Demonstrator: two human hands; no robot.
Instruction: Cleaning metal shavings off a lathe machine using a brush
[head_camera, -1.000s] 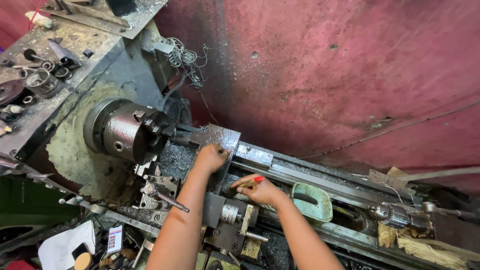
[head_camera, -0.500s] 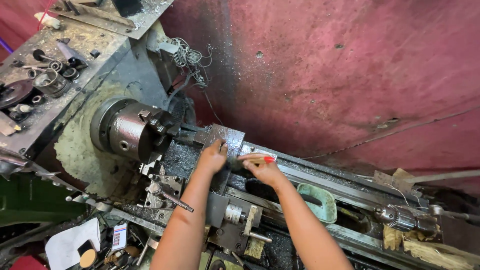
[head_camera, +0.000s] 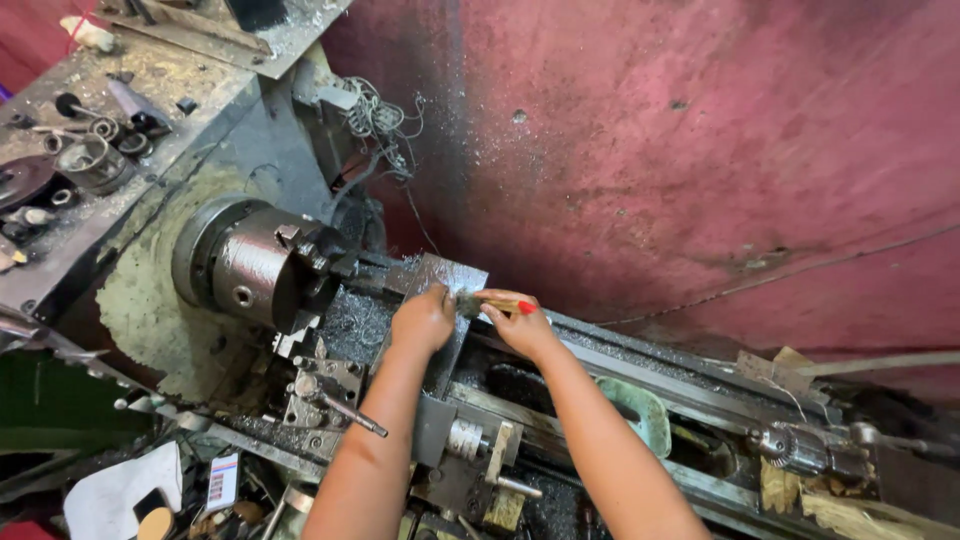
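Observation:
I look down on a metal lathe. My left hand (head_camera: 424, 320) rests on a flat grey metal plate (head_camera: 452, 275) covered with swarf, just right of the round steel chuck (head_camera: 262, 262). My right hand (head_camera: 520, 322) holds a small brush with a red handle (head_camera: 505, 304); its bristles (head_camera: 466, 304) touch the plate beside my left hand. Both forearms reach up from the bottom of the view over the carriage.
The headstock top (head_camera: 90, 160) holds loose rings and small tools. A tool post with a lever (head_camera: 345, 405) stands below the chuck. A tailstock drill chuck (head_camera: 795, 450) sits at the right. A red wall (head_camera: 700, 150) rises behind the bed.
Both hands have moved up the carriage toward the plate's far end. The brush has gone from the carriage side onto the plate next to my left hand.

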